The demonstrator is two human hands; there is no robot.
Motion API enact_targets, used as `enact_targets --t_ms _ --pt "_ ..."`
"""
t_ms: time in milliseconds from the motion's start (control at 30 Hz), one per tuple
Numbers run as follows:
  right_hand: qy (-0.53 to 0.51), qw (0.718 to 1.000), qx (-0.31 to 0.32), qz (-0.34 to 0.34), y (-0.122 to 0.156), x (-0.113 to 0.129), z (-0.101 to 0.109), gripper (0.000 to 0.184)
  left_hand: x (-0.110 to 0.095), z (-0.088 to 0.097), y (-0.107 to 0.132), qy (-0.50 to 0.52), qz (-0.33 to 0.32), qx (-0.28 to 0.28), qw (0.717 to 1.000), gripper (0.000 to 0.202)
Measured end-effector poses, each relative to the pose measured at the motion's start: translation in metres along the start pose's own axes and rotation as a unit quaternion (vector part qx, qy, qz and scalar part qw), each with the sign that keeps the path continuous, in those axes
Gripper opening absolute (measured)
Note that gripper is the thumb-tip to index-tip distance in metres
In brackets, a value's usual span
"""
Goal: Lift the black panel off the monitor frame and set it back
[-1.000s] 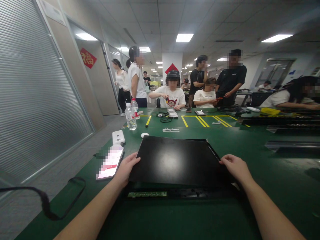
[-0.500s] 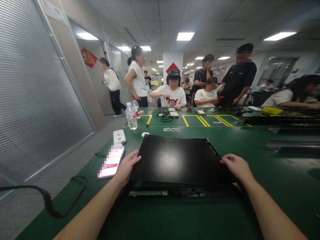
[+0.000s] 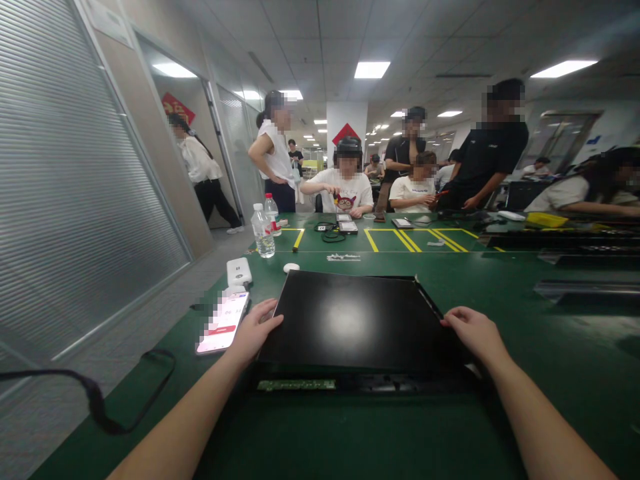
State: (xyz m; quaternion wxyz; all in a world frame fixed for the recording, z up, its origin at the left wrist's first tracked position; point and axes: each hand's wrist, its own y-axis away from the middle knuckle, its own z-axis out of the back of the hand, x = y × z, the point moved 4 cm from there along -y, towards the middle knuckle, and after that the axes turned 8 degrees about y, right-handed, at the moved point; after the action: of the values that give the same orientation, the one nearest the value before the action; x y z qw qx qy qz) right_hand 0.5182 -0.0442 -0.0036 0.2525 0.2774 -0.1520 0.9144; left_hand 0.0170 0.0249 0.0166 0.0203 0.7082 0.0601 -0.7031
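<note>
A glossy black display panel (image 3: 345,320) lies in front of me, tilted over a black frame (image 3: 390,384). A strip of green circuit board (image 3: 296,385) shows along the frame's near side. My left hand (image 3: 259,328) grips the panel's left edge, thumb on top and the other fingers mostly hidden at the side. At the right edge my right hand (image 3: 473,328) pinches the rim between thumb and fingers. Whether the right hand grips the panel alone or the frame as well, I cannot tell. A lit phone (image 3: 225,323) lies close beside my left hand.
On the green table (image 3: 500,280), a white power bank (image 3: 239,272), two water bottles (image 3: 263,230) and a small white round object (image 3: 291,268) stand left. A black strap (image 3: 100,400) crosses the lower left. Long dark strips (image 3: 585,291) lie right. Co-workers (image 3: 346,180) sit opposite.
My hands and the panel have barely moved. In the background, a person at the left has stepped further into the doorway, and a standing person in black has shifted right.
</note>
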Motion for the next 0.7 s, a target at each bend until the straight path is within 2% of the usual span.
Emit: enact_targets --t_ms 267,567,700 --pt "-0.003 1.000 0.001 0.004 0.004 0.003 0.001 0.025 0.007 0.000 -0.003 -0.139 -0.017 0.034 0.990 0.036" --pt "-0.006 1.000 0.005 -0.004 0.002 0.003 0.002 0.026 0.012 0.001 -0.004 -0.191 -0.036 0.043 0.980 0.042" --pt "-0.001 1.000 0.009 -0.006 0.002 0.003 0.001 0.026 0.017 0.000 -0.007 -0.259 -0.048 0.061 0.963 0.046"
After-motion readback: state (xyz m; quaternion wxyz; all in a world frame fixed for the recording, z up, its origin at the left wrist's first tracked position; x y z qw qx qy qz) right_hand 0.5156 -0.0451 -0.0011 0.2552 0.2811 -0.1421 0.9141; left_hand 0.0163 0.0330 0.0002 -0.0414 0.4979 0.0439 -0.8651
